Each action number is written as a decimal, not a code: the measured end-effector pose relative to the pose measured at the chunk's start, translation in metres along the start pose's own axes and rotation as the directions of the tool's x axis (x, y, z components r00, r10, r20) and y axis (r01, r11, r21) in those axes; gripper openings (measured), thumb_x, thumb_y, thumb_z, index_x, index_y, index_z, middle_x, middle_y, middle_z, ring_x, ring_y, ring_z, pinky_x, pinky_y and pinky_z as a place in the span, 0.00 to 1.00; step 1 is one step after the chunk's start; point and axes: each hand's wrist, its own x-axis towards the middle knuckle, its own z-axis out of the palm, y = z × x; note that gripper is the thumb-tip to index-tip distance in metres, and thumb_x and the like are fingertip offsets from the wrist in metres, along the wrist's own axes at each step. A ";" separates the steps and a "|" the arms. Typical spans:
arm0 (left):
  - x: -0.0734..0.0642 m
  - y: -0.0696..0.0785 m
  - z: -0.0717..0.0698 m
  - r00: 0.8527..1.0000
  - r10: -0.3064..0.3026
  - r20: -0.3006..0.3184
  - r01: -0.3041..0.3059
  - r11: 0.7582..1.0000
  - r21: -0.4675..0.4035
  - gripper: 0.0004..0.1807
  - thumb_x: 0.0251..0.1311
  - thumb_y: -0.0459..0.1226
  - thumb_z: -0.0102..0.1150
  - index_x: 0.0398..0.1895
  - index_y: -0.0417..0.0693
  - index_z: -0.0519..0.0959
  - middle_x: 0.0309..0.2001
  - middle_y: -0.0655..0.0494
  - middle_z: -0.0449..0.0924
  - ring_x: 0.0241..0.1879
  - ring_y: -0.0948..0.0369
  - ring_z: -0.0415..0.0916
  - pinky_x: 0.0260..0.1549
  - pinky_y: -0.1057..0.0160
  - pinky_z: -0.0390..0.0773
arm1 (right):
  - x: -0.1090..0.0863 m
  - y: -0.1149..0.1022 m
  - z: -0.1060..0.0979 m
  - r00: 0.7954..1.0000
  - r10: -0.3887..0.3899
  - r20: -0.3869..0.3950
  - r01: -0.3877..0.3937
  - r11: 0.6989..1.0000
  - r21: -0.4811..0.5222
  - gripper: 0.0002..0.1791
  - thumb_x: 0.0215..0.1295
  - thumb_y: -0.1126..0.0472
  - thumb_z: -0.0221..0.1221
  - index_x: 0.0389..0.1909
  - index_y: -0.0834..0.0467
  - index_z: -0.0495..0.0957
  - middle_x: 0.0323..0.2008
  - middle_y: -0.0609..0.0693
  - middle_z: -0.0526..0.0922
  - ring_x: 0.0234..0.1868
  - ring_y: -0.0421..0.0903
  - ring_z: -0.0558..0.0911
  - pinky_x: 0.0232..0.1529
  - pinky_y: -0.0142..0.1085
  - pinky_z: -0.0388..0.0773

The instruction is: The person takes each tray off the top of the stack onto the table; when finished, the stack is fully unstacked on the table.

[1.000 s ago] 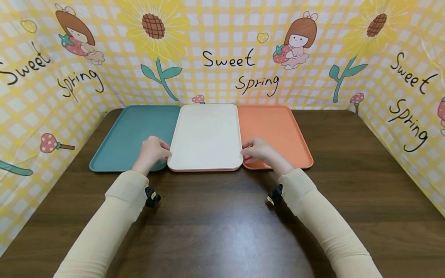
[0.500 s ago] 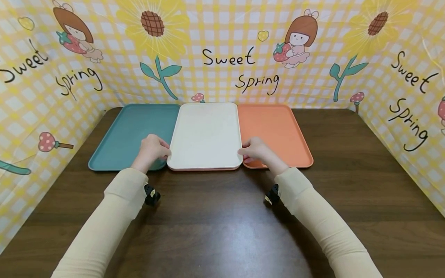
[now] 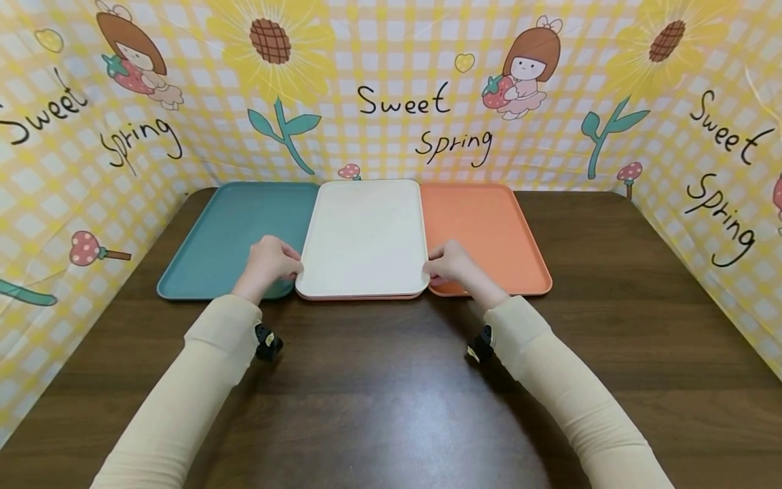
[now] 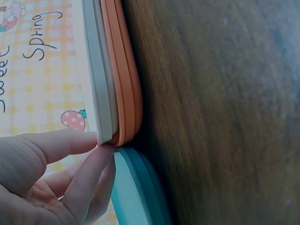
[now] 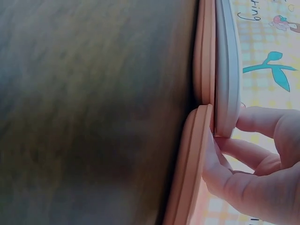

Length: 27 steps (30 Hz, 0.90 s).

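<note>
A white rectangular tray [image 3: 366,238] lies in the middle, stacked on an orange tray [image 4: 126,84] whose rim shows beneath it in both wrist views. My left hand [image 3: 269,265] pinches the white tray's left rim near the front corner, thumb above and fingertips below. At the opposite side, my right hand [image 3: 453,262] pinches the right rim the same way. A teal tray [image 3: 226,238] lies under my left hand, beside the stack. Another orange tray [image 3: 489,231] is on the right, below my right hand. Both inner trays' edges run right along the stack.
The trays line up at the back of a dark wood table [image 3: 379,394], against a yellow checked cloth [image 3: 391,41] printed with flowers and lettering. This cloth also rises along the left and right sides. Dark wood extends in front of the trays.
My right wrist has shifted slightly inward. Both hands keep their pinch on the white tray, and the trays show no clear movement; the head view has shifted a little.
</note>
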 end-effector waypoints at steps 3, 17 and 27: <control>0.001 0.000 0.001 1.000 -0.009 0.003 0.010 1.000 -0.009 0.14 0.50 0.33 0.60 0.39 0.35 0.83 0.20 0.56 0.82 0.23 0.63 0.77 0.26 0.67 0.74 | -0.001 -0.001 -0.002 1.000 0.002 -0.001 -0.002 1.000 0.008 0.12 0.51 0.73 0.54 0.37 0.70 0.80 0.20 0.49 0.75 0.19 0.39 0.76 0.29 0.32 0.82; 0.002 -0.003 0.001 0.999 -0.031 0.042 0.033 0.998 -0.049 0.15 0.56 0.36 0.61 0.44 0.36 0.82 0.33 0.46 0.85 0.27 0.62 0.82 0.39 0.57 0.80 | -0.006 -0.003 -0.006 1.000 -0.008 0.012 0.006 0.988 0.154 0.20 0.53 0.75 0.51 0.49 0.75 0.75 0.27 0.57 0.79 0.18 0.40 0.80 0.27 0.36 0.83; 0.001 -0.003 0.001 0.998 -0.041 0.050 0.046 0.995 -0.085 0.15 0.58 0.36 0.58 0.45 0.35 0.81 0.45 0.38 0.81 0.26 0.62 0.83 0.49 0.50 0.78 | -0.003 -0.002 -0.007 0.997 0.054 0.050 -0.064 0.965 0.253 0.28 0.57 0.75 0.50 0.61 0.75 0.62 0.37 0.63 0.76 0.19 0.41 0.80 0.26 0.35 0.83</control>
